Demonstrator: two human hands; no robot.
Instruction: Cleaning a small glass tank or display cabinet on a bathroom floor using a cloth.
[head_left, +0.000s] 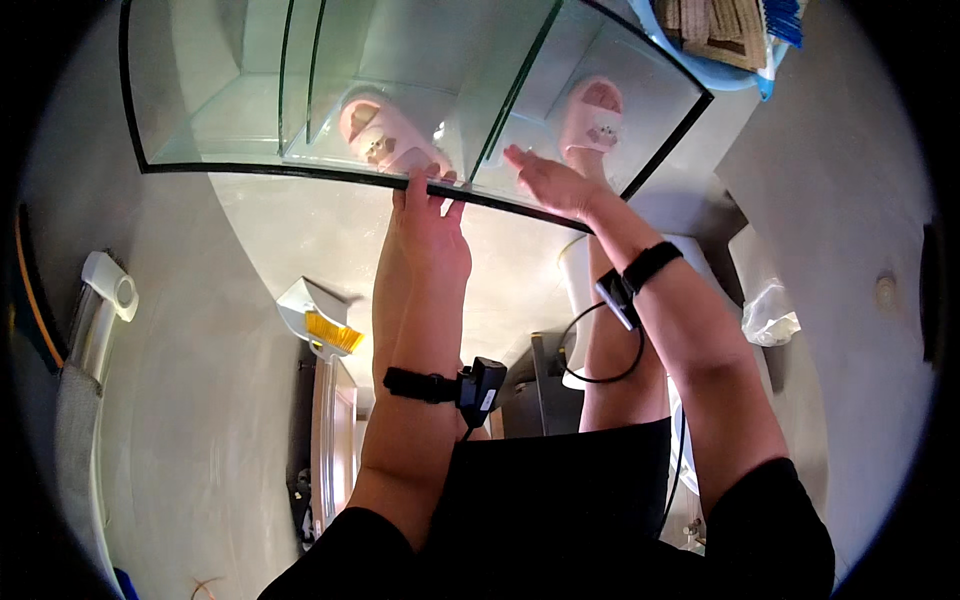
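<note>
A glass tank with a black rim (262, 172) stretches across the top of the view. Upright glass dividers (517, 90) split its inside into sections. My left hand (435, 232) grips the near rim, with a digit hooked over it and other fingertips behind the glass. Past the same rim on the right reaches my right hand (551, 180), fingers extended near a divider; nothing shows in it. Whether its fingertips touch the glass is not clear. Pink slippers (592, 116) on my feet show through the tank. Each wrist wears a black strap with a small device.
At the top right, a light-blue basin (705, 71) holds brown ribbed material and blue bristles. A grey dustpan (304, 300) with a yellow-bristled brush (334, 332) is at left. Further left lies a white-headed, long-handled cleaning tool (112, 285). A clear plastic bag (770, 315) sits at right.
</note>
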